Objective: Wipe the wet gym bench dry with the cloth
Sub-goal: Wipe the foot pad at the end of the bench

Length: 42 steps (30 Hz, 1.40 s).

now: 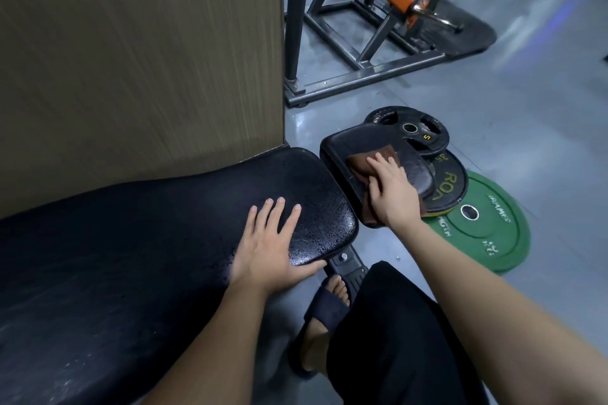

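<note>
The black padded gym bench (138,240) runs from the lower left to the centre, and water beads cover its far end. Beyond a narrow gap lies its smaller seat pad (355,145). A brown cloth (360,163) lies on that seat pad under my right hand (391,191), which presses flat on it with fingers together. My left hand (269,240) rests flat on the wet end of the long pad, fingers spread, thumb hooked over the near edge.
A wood-grain panel (141,52) stands right behind the bench. Black weight plates (411,128) and a green one (483,223) lie on the grey floor past the seat pad. A steel machine frame (355,76) with an orange arm is farther back. My sandalled foot (329,302) is beside the bench.
</note>
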Available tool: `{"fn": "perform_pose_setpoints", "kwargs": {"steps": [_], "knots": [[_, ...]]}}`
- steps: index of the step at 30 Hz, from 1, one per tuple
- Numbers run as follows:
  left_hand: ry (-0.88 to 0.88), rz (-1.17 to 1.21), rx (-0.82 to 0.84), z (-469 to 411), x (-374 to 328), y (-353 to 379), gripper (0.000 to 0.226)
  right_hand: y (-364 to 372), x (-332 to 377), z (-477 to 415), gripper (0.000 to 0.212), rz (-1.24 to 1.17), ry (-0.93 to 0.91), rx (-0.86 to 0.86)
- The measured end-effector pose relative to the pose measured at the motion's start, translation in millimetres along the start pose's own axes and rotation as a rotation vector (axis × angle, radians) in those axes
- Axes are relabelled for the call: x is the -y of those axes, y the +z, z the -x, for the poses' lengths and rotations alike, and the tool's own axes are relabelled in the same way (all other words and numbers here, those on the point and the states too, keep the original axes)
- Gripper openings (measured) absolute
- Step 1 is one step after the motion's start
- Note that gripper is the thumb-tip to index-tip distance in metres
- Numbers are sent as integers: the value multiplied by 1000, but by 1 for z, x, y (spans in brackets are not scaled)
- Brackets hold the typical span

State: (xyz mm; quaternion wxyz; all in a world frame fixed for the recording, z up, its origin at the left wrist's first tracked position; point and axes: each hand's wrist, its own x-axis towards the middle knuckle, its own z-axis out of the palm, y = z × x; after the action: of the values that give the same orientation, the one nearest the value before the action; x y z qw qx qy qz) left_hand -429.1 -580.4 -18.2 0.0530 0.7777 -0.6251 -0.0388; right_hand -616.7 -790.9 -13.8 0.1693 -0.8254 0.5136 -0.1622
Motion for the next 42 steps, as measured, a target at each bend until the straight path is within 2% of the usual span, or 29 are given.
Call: {"fn": "perform_pose_setpoints", "kwargs": {"steps": [3,7,10,14,17,21,24,27,33,39,42], "knots": [[-4,40,-7,0,2,1,111,-3,-2,6,43,13,-26,18],[-54,170,-74,-5,5,0,82,1,3,-16,45,57,-109,73],[-117,118,-116,-9,3,8,71,19,18,-44,56,155,-166,91],[-277,67,-90,-21,1,12,73,40,44,-102,59,218,-170,96],[-291,49,-63,-24,1,10,75,52,60,-145,57,325,-213,97],[-305,30,-29,-29,2,11,77,55,78,-177,80,440,-169,276],[-307,24,-21,-31,2,12,77,52,76,-187,92,454,-270,312],[-314,28,-12,-32,2,10,76,42,53,-188,88,400,-356,301],[-314,45,-33,-32,2,9,77,20,2,-192,83,313,-440,156],[-315,28,-17,-35,1,8,77,27,37,-168,95,537,-469,76],[-326,21,-15,-35,1,7,76,39,52,-152,99,528,-483,74]]}}
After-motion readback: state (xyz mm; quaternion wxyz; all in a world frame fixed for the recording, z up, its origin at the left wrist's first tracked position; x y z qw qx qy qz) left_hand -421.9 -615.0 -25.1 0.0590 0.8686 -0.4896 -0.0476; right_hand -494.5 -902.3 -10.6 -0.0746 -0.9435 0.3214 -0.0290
